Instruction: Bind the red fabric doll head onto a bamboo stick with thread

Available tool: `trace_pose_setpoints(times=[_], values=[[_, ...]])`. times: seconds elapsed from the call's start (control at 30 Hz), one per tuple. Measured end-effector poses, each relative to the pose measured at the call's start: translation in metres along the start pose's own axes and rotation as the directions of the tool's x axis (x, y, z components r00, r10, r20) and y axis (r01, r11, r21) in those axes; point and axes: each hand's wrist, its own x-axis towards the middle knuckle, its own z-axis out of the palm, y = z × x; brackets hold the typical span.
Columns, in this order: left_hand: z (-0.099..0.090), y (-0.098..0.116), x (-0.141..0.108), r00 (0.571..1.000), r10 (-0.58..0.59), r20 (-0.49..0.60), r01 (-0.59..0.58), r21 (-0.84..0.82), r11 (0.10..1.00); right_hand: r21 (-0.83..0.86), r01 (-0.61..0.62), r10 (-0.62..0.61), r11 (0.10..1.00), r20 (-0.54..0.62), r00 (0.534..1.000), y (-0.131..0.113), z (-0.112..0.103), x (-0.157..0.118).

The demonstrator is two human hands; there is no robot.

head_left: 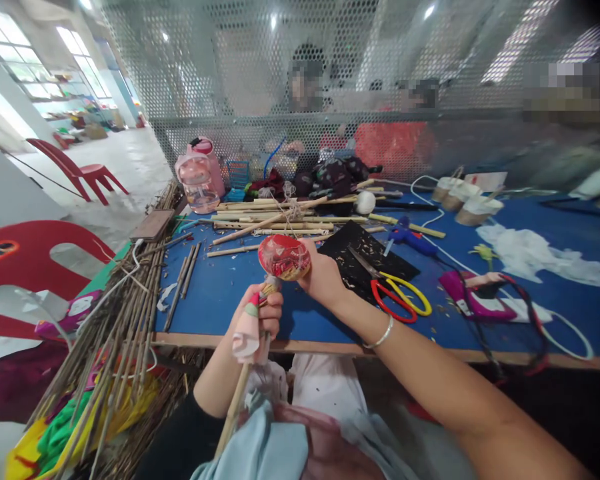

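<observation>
Could twist the red top (281,257) loose, maybe, by turning too hard with right fingers (317,261), half hidden, holding its right edge, left fingers (273,311) closed round the stick (234,408).

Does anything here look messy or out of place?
Pale scraps litter the black sheet partly under the red-and-yellow-handled scissors, and crumpled white material lies bunched on the blue tabletop; both look untidy.

A perforated metal screen (240,73) backs the blue desk (220,283); 2 red chairs (91,171) stand left, bright windows (7,40) beyond.
</observation>
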Motion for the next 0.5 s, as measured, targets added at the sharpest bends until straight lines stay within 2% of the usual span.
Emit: trace_pose_setpoints(times=[0.07,0.13,0.17,0.2,0.23,0.27,0.3,0.33,0.37,0.4,0.43,0.5], values=[[0.003,-0.001,0.011,0.993,0.045,-0.108,-0.027,0.159,0.987,0.032,-0.009,0.01,0.999,-0.03,0.999,0.007,0.002,0.007],[0.002,-0.003,0.017,0.948,0.223,-0.228,-0.115,0.41,0.905,0.043,0.029,-0.027,0.999,-0.026,0.999,0.014,0.005,0.007],[0.001,-0.004,0.017,0.905,0.342,-0.254,-0.163,0.535,0.829,0.038,0.05,-0.05,0.998,-0.008,0.999,0.018,0.007,0.005],[-0.001,-0.004,0.016,0.84,0.484,-0.245,-0.219,0.663,0.716,0.027,0.067,-0.068,0.997,0.016,0.998,0.02,0.009,0.003],[-0.002,-0.003,0.013,0.751,0.629,-0.201,-0.261,0.784,0.563,0.014,0.081,-0.081,0.997,0.041,0.996,0.023,0.011,0.001],[-0.002,-0.001,0.01,0.638,0.759,-0.13,-0.271,0.885,0.379,0.001,0.09,-0.09,0.996,0.062,0.994,0.024,0.012,0.0],[-0.002,0.001,0.005,0.518,0.854,-0.036,-0.24,0.953,0.186,-0.011,0.097,-0.096,0.995,0.077,0.992,0.025,0.014,-0.002],[0.0,0.003,0.001,0.418,0.906,0.069,-0.177,0.984,0.007,-0.022,0.103,-0.1,0.994,0.089,0.991,0.025,0.016,-0.003],[0.002,0.004,-0.004,0.37,0.917,0.147,-0.106,0.988,-0.115,-0.034,0.108,-0.104,0.994,0.101,0.989,0.025,0.017,-0.003],[0.005,0.003,-0.007,0.385,0.906,0.175,-0.048,0.984,-0.169,-0.048,0.11,-0.104,0.993,0.115,0.988,0.024,0.019,-0.004],[0.008,0.001,-0.009,0.44,0.881,0.174,0.006,0.981,-0.196,-0.063,0.11,-0.102,0.992,0.128,0.987,0.023,0.019,-0.004],[0.012,-0.007,-0.008,0.579,0.804,0.135,0.114,0.963,-0.244,-0.085,0.111,-0.098,0.99,0.148,0.984,0.021,0.02,-0.005]])
